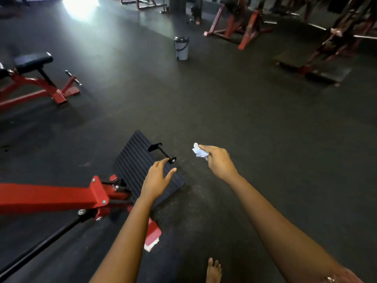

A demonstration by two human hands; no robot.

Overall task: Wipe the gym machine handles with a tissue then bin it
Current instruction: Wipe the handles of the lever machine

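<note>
Dark rubber flooring [255, 123] runs across a dim gym, with a bright patch of glare at the far left. A padded bench [32, 60] on a red frame stands to the left, and red racks [240, 27] line the far right. A small grey bin [181, 48] with a dark lid stands alone on the open floor, well apart from the person. Close by, a red machine beam [51, 196] comes in from the left and ends at a ridged black footplate [132, 160]. A short black handle [162, 153] hangs just above that plate. The left hand [157, 178] is open with its fingers spread. Its forefinger reaches the near end of the handle, though whether it touches cannot be told. The right hand [219, 162] is raised just to the right of the handle and apart from it, and its fingers pinch a crumpled pale tissue [199, 153]. A bare foot [213, 270] shows at the bottom edge. The tissue looks used, so the wiping seems to be under way or nearly over, but the handle shows no sign either way. The binning is plainly not yet done, since the tissue is in the hand and the bin is across the floor. What is left, most likely, is any last wiping, the walk over to the bin and the drop.
</note>
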